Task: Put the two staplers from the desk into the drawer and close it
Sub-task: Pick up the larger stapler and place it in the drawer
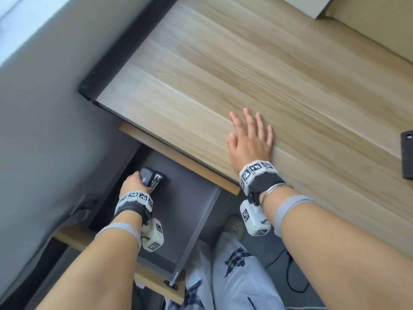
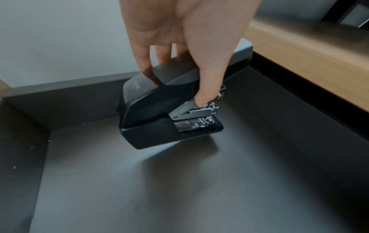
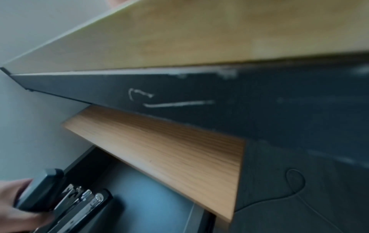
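My left hand (image 1: 134,182) grips a black stapler (image 1: 152,176) from above, thumb on one side and fingers over its top. The stapler (image 2: 159,110) hangs tilted just over the dark floor of the open drawer (image 2: 179,189), near the back left corner, metal nose toward the desk. The right wrist view shows the same stapler (image 3: 46,192) at its lower left. My right hand (image 1: 250,139) lies flat, fingers spread, on the wooden desk top (image 1: 245,63) near its front edge. A black oblong object (image 1: 406,153), cut by the frame edge, lies on the desk at far right.
The drawer's grey side wall (image 1: 201,220) and wooden front panel (image 1: 156,280) stick out toward me. A grey wall (image 1: 44,108) runs along the left. My legs in light trousers (image 1: 234,276), a shoe and a black cable (image 1: 290,276) are under the desk.
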A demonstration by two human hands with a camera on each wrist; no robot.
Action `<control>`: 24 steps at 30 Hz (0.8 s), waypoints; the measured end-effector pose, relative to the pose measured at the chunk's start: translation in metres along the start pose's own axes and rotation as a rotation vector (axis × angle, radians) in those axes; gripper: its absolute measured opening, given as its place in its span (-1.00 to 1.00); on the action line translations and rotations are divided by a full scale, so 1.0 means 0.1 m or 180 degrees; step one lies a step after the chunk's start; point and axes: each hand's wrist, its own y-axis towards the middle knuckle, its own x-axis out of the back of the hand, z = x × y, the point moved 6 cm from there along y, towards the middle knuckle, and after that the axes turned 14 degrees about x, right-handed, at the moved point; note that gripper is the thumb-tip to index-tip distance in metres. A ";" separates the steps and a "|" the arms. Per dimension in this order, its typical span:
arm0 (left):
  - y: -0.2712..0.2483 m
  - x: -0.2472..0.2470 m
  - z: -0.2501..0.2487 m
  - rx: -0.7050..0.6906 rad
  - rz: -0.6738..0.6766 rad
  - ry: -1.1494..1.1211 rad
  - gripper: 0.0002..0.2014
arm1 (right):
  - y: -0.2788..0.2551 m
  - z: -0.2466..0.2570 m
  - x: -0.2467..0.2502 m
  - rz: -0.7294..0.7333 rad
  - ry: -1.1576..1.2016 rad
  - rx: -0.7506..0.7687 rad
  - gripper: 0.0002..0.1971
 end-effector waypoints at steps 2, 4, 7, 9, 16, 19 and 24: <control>0.06 -0.05 0.00 0.0058 -0.0002 -0.0016 -0.62 | 0.00 0.00 0.01 -0.0056 -0.0033 -0.0008 -0.44; 0.12 -0.08 0.00 0.0081 -0.0017 -0.0035 -0.62 | 0.00 0.01 0.01 -0.0091 -0.0062 -0.0001 -0.44; 0.19 -0.13 0.01 0.0096 0.0003 0.0010 -0.60 | 0.00 0.01 0.01 -0.0114 -0.0078 -0.0021 -0.43; 0.22 -0.17 0.02 0.0124 0.0057 0.0079 -0.56 | 0.00 0.01 0.02 -0.0124 -0.0076 -0.0029 -0.43; 0.26 -0.30 0.00 0.0221 0.0176 0.0239 -0.55 | 0.00 0.00 0.03 -0.0147 -0.0038 -0.0037 -0.43; 0.26 -0.29 -0.02 0.0308 0.0302 0.0222 -0.53 | 0.00 0.01 0.02 -0.0126 -0.0022 -0.0029 -0.43; 0.17 -0.18 -0.06 0.0293 0.0481 0.0376 -0.51 | 0.00 0.00 0.02 -0.0090 0.0042 -0.0040 -0.44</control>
